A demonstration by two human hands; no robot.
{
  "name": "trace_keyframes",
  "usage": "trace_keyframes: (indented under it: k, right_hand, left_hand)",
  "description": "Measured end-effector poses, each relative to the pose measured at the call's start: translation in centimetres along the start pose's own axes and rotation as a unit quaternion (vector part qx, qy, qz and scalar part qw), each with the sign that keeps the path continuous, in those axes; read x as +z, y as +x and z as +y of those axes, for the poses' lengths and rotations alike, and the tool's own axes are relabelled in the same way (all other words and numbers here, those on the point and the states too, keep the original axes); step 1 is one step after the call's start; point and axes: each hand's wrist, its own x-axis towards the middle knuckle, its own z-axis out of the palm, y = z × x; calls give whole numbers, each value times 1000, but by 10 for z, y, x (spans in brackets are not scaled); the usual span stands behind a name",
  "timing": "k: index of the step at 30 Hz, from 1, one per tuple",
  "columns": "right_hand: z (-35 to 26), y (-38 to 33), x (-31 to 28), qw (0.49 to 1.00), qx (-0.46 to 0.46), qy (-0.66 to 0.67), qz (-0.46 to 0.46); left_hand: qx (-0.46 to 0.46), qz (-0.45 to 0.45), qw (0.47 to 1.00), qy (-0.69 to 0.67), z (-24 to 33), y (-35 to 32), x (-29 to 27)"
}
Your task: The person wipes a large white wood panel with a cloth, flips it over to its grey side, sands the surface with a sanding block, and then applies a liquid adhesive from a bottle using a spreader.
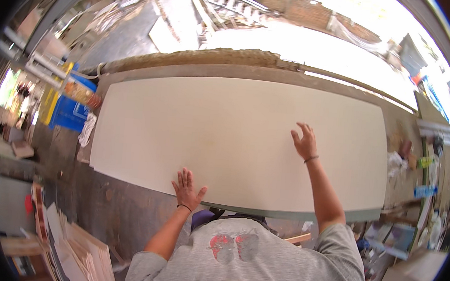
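Note:
A large cream-white board (236, 136) lies flat in front of me, filling the middle of the view. My left hand (187, 186) rests palm down on its near edge, fingers spread. Farther out on the board's right half, my right hand (304, 141) lies flat on the surface with the fingers apart. Neither hand holds anything. Each wrist wears a thin dark band.
A blue crate (71, 112) with a yellow one behind it stands left of the board. Stacked wooden sheets (81, 251) lie at the lower left. Bottles and clutter (425, 177) line the right side. A rough concrete ledge (199, 59) runs behind the board.

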Motion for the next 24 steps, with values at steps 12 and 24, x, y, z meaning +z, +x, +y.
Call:
trace_keyframes:
  k: [12,24]
  right_hand:
    - [-1,195,73,948,-39,-240,-206]
    - [-34,188,58,917,-6,-304,-257]
  left_hand:
    - [-430,195,874,-114,32,-23,28]
    - [-524,244,352,-736,-28,-11,-9]
